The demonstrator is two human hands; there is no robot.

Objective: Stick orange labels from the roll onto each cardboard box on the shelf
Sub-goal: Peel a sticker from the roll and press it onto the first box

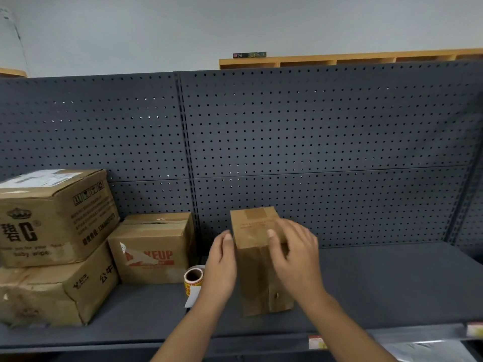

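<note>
Box (pixel 261 259), tall and narrow with its long axis upright, stood directly between the two hands on the shelf (pixel 379 288); the left hand (pixel 222 265) lay flat against its left face, fingers straight, and the right hand (pixel 292 246) draped over the top right edge, fingers loosely spread, gripping nothing else. Label roll (pixel 194 279) sat just left of the left hand, well apart from the right, so the left hand was judged the nearer for the next label.
</note>
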